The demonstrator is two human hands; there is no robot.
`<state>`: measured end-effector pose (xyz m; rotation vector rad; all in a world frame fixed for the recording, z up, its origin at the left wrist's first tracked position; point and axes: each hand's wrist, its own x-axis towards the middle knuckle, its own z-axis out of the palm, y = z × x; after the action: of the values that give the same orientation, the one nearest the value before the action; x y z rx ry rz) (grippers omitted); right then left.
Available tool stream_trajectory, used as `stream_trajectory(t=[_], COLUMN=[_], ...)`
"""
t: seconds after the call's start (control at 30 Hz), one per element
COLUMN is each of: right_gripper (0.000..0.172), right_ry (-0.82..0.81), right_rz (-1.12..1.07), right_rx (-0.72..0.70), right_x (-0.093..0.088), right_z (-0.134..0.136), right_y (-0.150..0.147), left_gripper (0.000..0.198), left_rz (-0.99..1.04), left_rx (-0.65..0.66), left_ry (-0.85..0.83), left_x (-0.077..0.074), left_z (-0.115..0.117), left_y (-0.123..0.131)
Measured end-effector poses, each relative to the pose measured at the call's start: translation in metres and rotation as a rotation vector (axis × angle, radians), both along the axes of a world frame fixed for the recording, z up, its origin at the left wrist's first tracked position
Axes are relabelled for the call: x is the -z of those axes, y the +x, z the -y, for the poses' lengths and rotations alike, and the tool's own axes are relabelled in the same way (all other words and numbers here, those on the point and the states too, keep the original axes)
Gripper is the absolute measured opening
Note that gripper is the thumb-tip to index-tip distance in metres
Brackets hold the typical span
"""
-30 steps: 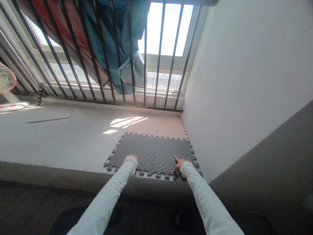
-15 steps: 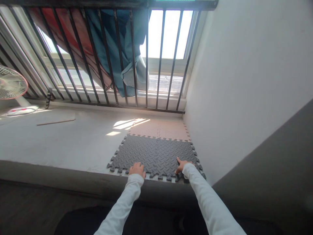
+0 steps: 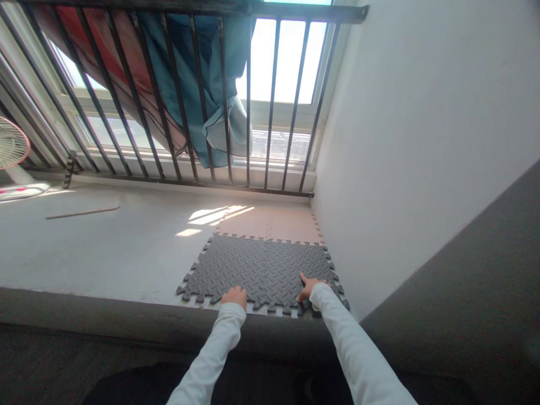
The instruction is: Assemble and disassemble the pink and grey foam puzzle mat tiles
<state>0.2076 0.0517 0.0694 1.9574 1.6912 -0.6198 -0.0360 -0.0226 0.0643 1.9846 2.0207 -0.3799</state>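
Observation:
Two dark grey foam mat tiles [image 3: 236,264] with a raised tread pattern and toothed edges lie side by side on the pale ledge, joined along a middle seam. Behind them, pinkish foam mat tiles [image 3: 291,225] meet their far edge. My left hand [image 3: 234,296] rests on the front edge of the left dark tile, its fingers low and slightly bent. On the right dark tile, near its front right corner, lies my right hand [image 3: 311,286] with thumb and forefinger spread apart. The other fingers of that hand are partly hidden by the sleeve.
A white wall [image 3: 413,140] rises close along the tiles' right side. Black railing bars [image 3: 273,112] stand at the back before a window, with red and blue cloth [image 3: 185,84] behind them. A thin stick [image 3: 82,213] and a fan [image 3: 12,143] are at left. The ledge drops off in front.
The view has turned slightly to the right. My left hand has shifted a little rightward along the tile's front edge; my right hand stays at nearly the same spot on the mat.

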Motion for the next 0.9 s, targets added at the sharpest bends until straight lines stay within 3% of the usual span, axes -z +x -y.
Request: stream_trajectory(t=[0.5,0.7,0.9], right_gripper=[0.105,0.106,0.105], right_ry=[-0.010,-0.024,-0.015], right_rz=[0.021,0.025,0.023], right_rx=[-0.009,-0.006,-0.011], right_x=[-0.007,-0.011,-0.006], right_z=[0.002,0.003,0.001], right_y=[-0.003,-0.004,-0.002], left_gripper=[0.035,0.033,0.032], left_rz=[0.016,0.046,0.064], left_rx=[0.012,-0.077,-0.135], left_ry=[0.053,0.124,0.090], left_x=[0.006,0.003,0.004], left_z=[0.005,0.010,0.012], left_y=[0.000,0.002,0.004])
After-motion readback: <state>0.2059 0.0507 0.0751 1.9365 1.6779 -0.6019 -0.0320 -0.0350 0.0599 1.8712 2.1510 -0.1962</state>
